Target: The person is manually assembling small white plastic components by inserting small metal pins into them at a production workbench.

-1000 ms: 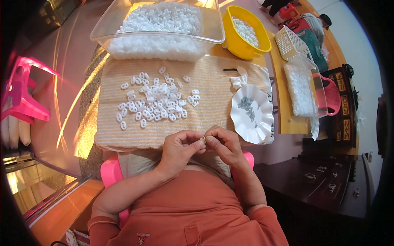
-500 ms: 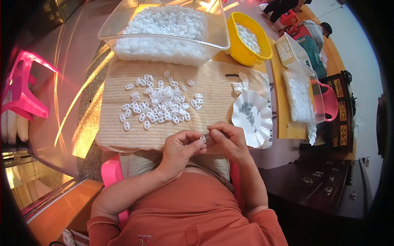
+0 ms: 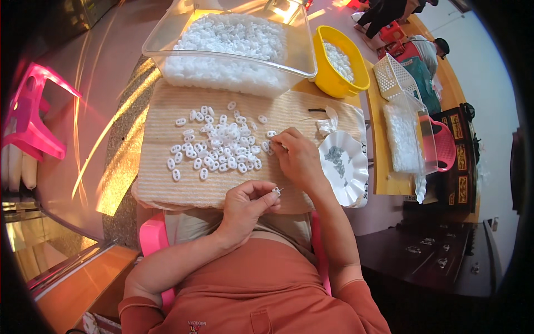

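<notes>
Worktop (image 3: 389, 183), far edge: clear tub (image 3: 233, 50) of white pieces. Centre: ribbed beige mat (image 3: 167, 183) carrying loose white beads (image 3: 219, 147). My right hand (image 3: 297, 158) rests at the pile's right side (fingers pinched on one bead). My left hand (image 3: 247, 206), near edge, pinches a small white bead (image 3: 275, 191).

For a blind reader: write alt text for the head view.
The left hand pinches a small white piece while the right hand reaches into scattered white pieces on a beige mat. Beyond sit a clear tub, a yellow bowl and a white dish.
</notes>
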Demonstrator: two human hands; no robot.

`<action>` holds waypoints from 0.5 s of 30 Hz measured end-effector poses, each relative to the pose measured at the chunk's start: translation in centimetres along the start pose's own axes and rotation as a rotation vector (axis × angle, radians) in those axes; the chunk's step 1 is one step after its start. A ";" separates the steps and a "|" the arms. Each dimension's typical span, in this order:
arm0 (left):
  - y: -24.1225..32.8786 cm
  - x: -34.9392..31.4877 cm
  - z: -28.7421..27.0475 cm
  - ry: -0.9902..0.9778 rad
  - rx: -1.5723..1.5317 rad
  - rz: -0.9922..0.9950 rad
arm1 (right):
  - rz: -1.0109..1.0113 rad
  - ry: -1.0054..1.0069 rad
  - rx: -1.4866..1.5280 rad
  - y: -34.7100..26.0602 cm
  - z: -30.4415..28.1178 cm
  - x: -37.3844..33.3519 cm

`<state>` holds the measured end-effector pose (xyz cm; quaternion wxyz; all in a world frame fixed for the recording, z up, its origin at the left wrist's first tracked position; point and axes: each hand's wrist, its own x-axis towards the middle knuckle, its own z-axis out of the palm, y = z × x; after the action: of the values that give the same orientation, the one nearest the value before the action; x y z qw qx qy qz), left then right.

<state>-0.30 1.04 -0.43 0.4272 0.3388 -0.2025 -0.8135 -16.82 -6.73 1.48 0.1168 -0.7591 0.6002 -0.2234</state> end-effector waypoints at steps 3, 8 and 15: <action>-0.1 0.1 -0.1 -0.007 0.004 -0.001 | -0.006 0.014 0.036 0.0 0.0 0.3; -0.1 0.2 -0.1 -0.011 0.012 0.014 | -0.004 -0.070 0.013 -0.1 -0.3 0.7; 0.0 0.2 -0.1 -0.015 0.016 0.013 | -0.039 -0.023 0.085 0.6 -0.7 -0.6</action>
<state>-0.30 0.86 -0.54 0.4280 0.3348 -0.2144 -0.8116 -17.74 -6.24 1.72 0.1517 -0.7674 0.5740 -0.2421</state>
